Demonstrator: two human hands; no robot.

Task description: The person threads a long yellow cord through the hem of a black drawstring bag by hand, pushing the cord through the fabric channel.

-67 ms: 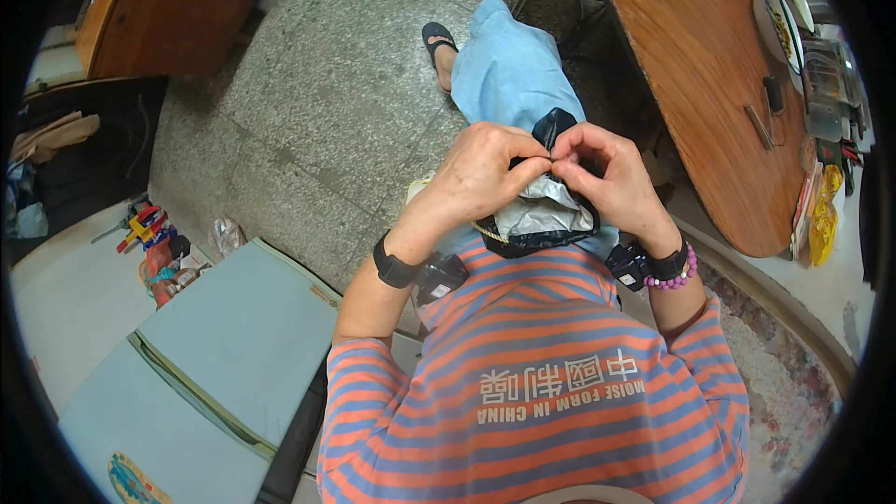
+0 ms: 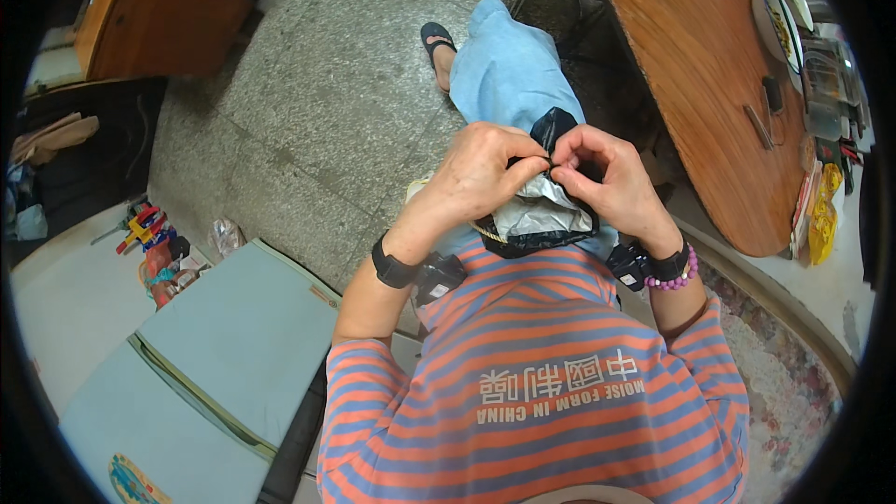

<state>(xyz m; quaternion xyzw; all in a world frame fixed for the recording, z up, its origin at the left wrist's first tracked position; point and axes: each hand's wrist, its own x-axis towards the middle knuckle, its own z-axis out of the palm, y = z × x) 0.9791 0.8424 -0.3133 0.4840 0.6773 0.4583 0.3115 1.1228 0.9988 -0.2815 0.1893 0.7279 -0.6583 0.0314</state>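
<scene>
Just beyond your striped shirt, the black item lies between and slightly below your left hand and right hand. It looks soft, with a crumpled silvery lining, a dark rim toward you and a black tip poking out past your fingers. Your hands are close together, thumbs and forefingers pinching its black edge, forearms angled inward. Farther off, the wooden worktop stands to your right.

orange-blue striped shirt, black wrist straps, purple bead bracelet.
</scene>
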